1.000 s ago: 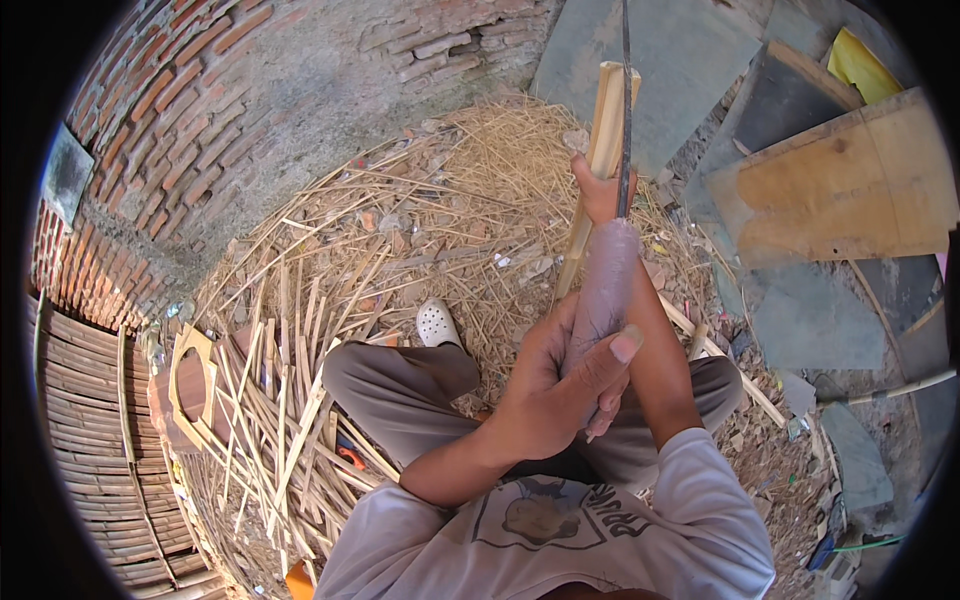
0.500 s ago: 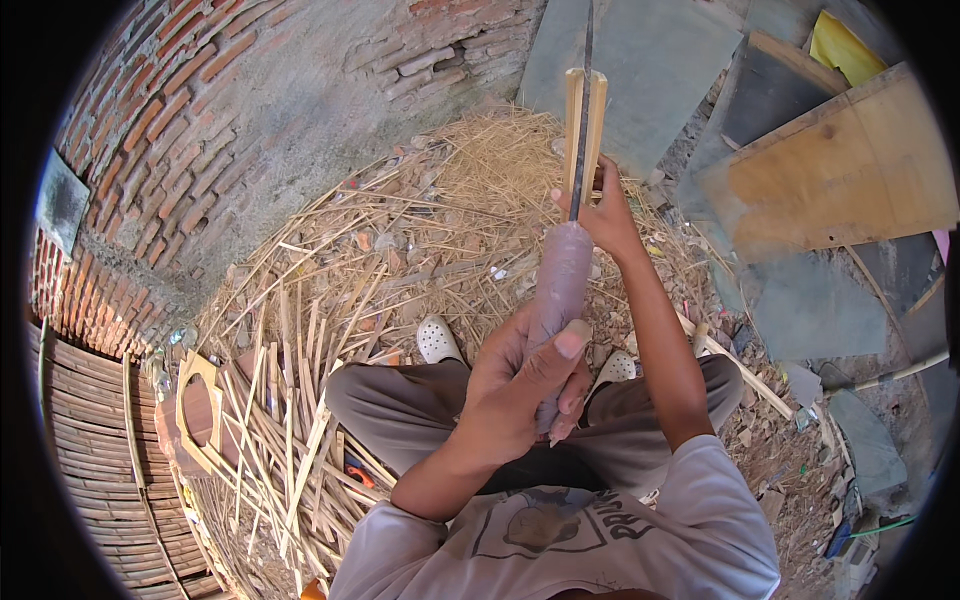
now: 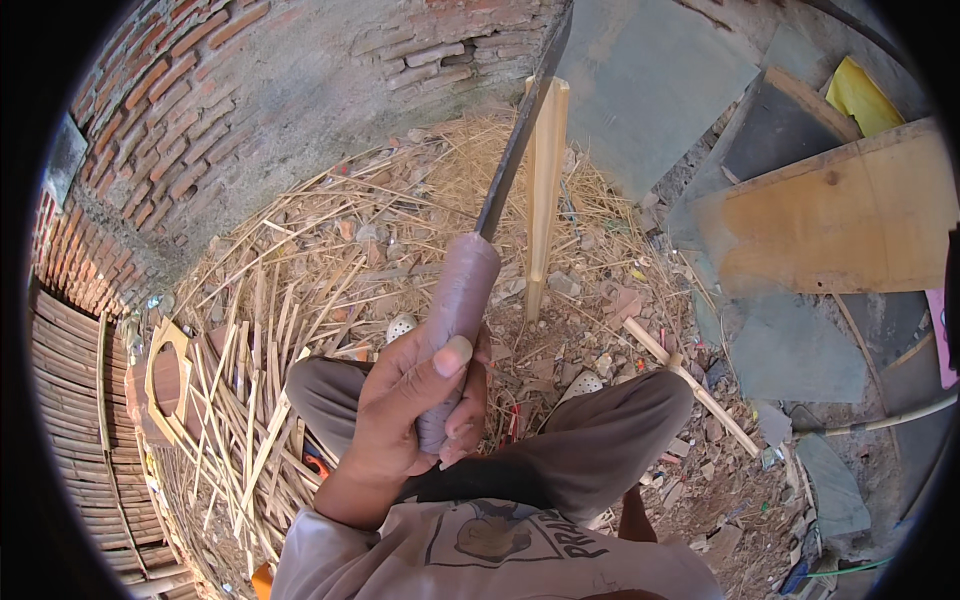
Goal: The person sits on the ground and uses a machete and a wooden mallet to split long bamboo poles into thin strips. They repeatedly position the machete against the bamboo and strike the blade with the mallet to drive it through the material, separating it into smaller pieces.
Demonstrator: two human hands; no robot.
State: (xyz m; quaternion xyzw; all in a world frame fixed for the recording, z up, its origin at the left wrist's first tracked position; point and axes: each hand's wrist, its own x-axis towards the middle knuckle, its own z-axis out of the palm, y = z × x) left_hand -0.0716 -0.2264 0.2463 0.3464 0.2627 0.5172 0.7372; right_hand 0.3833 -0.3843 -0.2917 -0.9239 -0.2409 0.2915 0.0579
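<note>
My left hand [image 3: 425, 400] is wrapped round the taped, mauve-grey handle of a machete [image 3: 515, 150]. Its long dark blade slants up and to the right, away from me. In the picture the blade crosses the top of a pale, yellowish wooden stake [image 3: 545, 185]; whether the two touch I cannot tell. Upright on the rubble in front of me, the stake narrows toward its foot, with no hand on it. Only a bit of my right arm shows beside my right thigh, at the shirt's edge; the right hand is out of sight.
Pale split sticks [image 3: 245, 400] lie heaped at my left. A wooden mallet-like piece [image 3: 690, 385] rests beyond my right knee. Brick wall [image 3: 190, 110] rises at the far left; grey sheets [image 3: 650, 90] and a stained board [image 3: 840, 205] lie at the right. Shavings [image 3: 480, 170] cover the ground ahead.
My right hand has let go of the wooden stake and drawn back toward my body, out of view. The machete has shifted left and tilted, its blade now leaning rightward.
</note>
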